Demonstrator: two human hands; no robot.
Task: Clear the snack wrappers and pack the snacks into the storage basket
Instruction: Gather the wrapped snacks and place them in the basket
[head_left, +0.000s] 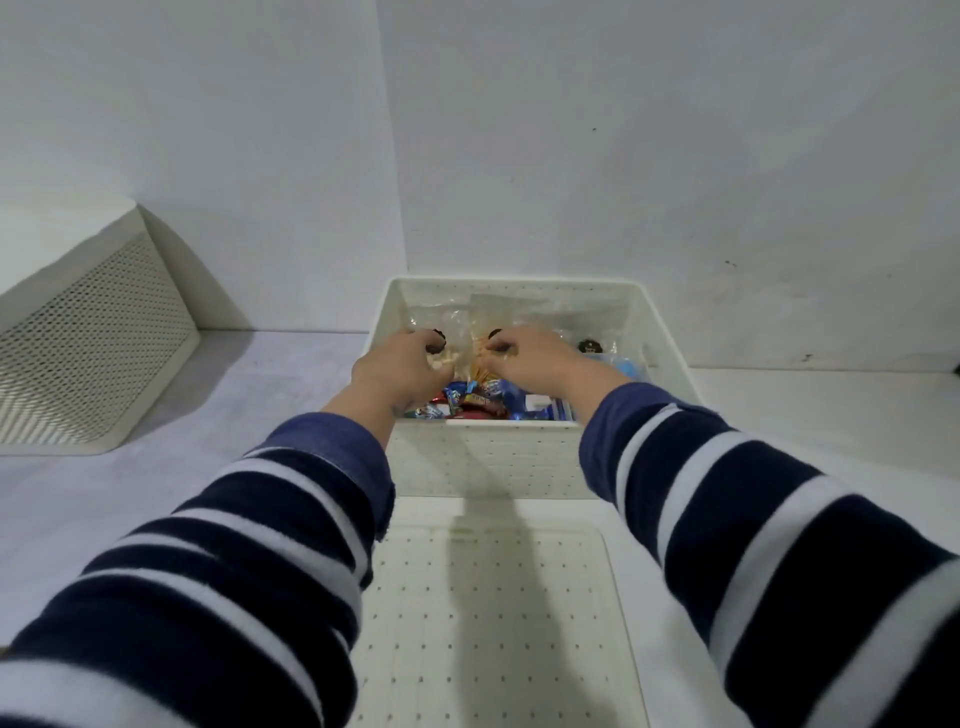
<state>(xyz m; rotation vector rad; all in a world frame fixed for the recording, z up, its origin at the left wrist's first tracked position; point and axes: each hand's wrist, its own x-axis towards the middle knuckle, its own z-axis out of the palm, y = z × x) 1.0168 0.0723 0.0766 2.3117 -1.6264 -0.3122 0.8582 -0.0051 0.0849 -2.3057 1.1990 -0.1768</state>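
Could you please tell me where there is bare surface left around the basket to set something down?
Bare table shows left of the storage basket, up to the tilted perforated panel, and again to the basket's right, by the wall. The perforated lid in front is bare too. Inside the basket it is crowded: the left hand, the right hand and wrapped snacks.

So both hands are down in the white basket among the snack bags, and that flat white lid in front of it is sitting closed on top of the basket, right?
Not quite. The head view shows the lid lying off the basket, on the table in front of it. The basket is open, with both hands, left and right, among the snack bags.
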